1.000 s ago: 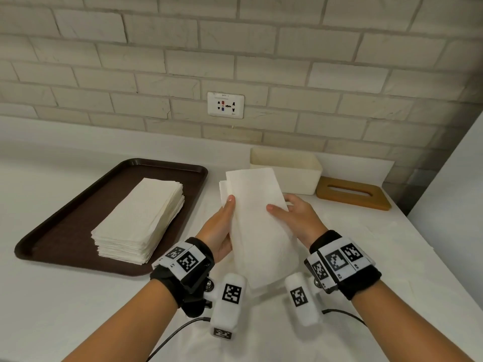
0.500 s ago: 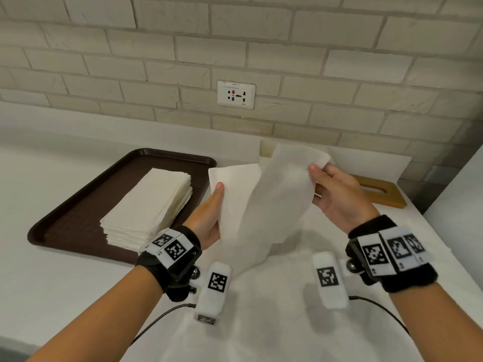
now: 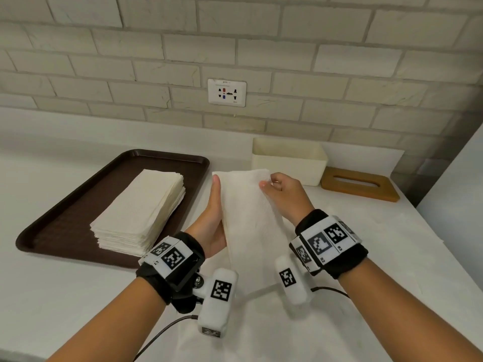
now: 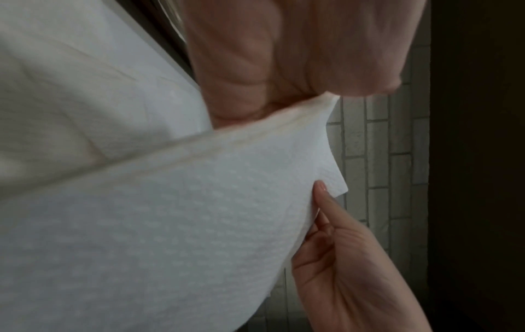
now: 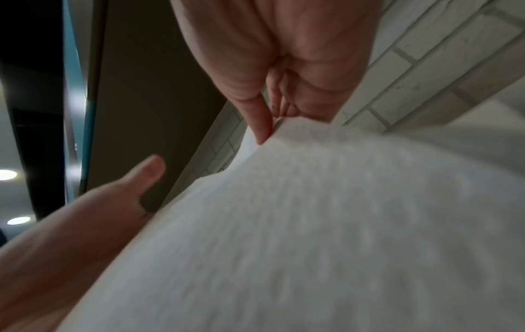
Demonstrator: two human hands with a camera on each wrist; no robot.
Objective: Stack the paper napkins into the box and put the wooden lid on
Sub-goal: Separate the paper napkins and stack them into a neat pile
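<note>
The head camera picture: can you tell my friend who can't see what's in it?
Two hands hold a white paper napkin up over a white counter: the left hand along its left edge, the right hand pinching its top right corner. A stack of napkins sits on a brown tray to the left; a cream box and wooden lid wait behind.

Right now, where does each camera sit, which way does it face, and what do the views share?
Head: worn on the head, looking forward and down at the counter, tray, box and wooden lid; both forearms, left hand, right hand.
Left wrist: looks along the left hand at the napkin and the brick wall; its own palm and the right hand's fingers show.
Right wrist: looks along the right hand, fingers pinching the napkin's corner; left hand below.
Shared: all three show the napkin and both hands.
</note>
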